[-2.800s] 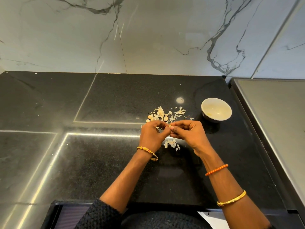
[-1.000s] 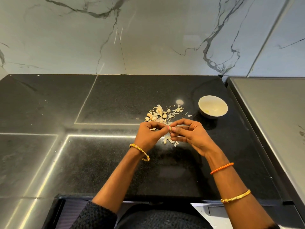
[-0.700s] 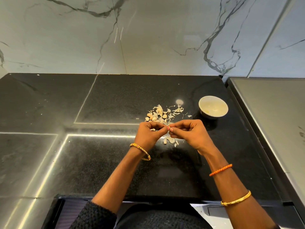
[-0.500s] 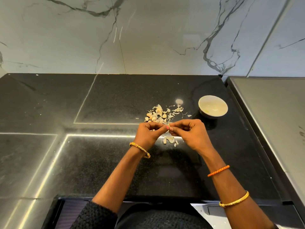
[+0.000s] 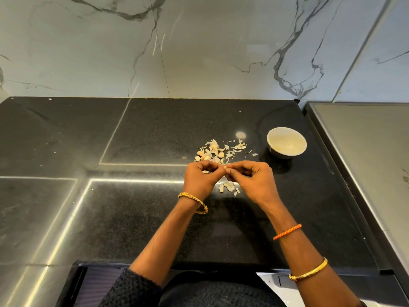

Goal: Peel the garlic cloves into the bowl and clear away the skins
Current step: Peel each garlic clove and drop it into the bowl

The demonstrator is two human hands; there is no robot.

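Bowl (image 5: 286,144), one, white, sits near the black worktop's (image 5: 143,134) right edge. Heap of garlic cloves and skins (image 5: 218,151) lies beside it, toward centre; too jumbled to count. A few skins (image 5: 229,187) lie under the hands. Left hand (image 5: 200,178) & right hand (image 5: 252,179), fingertips meeting, pinch one clove (image 5: 225,167) betw. them. Marble wall (image 5: 199,45) runs along the back edge.

A black speckled countertop (image 5: 137,218) is filling most of the view, with thin light lines crossing it. Behind it, a white marble wall (image 5: 199,47) with grey veins is standing. A grey metal surface (image 5: 367,156) is lying beside the countertop, at the right.
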